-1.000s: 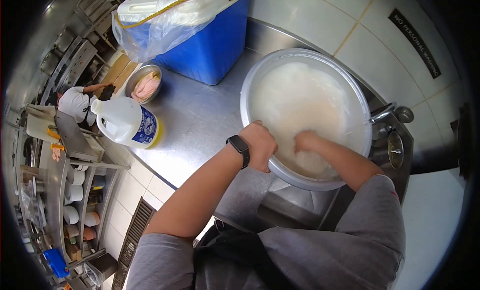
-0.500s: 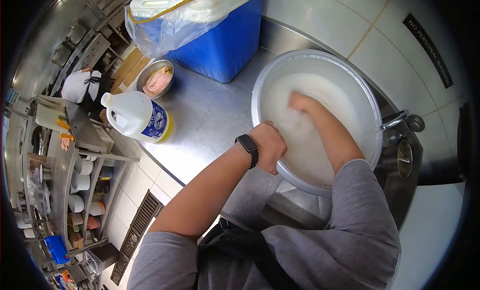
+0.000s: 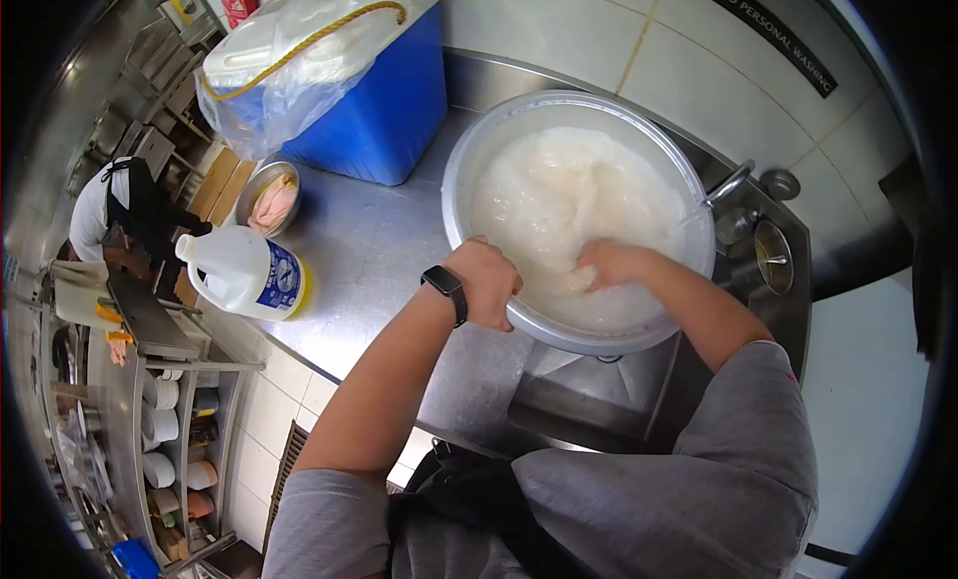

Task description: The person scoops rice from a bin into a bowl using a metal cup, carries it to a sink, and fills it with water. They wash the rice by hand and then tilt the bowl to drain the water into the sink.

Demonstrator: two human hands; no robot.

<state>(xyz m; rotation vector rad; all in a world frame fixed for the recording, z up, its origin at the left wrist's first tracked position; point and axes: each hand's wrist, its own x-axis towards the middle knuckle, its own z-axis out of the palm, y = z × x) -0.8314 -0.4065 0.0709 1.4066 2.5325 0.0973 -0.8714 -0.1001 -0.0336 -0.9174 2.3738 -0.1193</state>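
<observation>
A large round metal pot point(image 3: 460, 170) sits over the sink, filled with cloudy white water point(image 3: 544, 205) that is swirling, with pale rice-like grains heaped in it. My left hand point(image 3: 486, 283), below a black watch, is closed over the pot's near-left rim. Inside the pot, my right hand point(image 3: 611, 267) is dipped at the water's surface near the front right side, fingers bent and partly covered. Motion blur and the milky water hide whether it holds any grains. A tap point(image 3: 731, 183) reaches over the pot's right rim.
Left of the pot stand a jug of yellow liquid point(image 3: 244, 270), a metal bowl with pink raw meat point(image 3: 273, 202) and a blue cooler point(image 3: 364, 130) under plastic. The sink basin point(image 3: 589, 385) lies below the pot. A person point(image 3: 125, 205) bends at the far left, near shelves of bowls point(image 3: 160, 424).
My right hand has moved from the pot's middle toward its near right side, rising partly out of the water. The left hand keeps its rim hold. The view has shifted; the person leans lower.
</observation>
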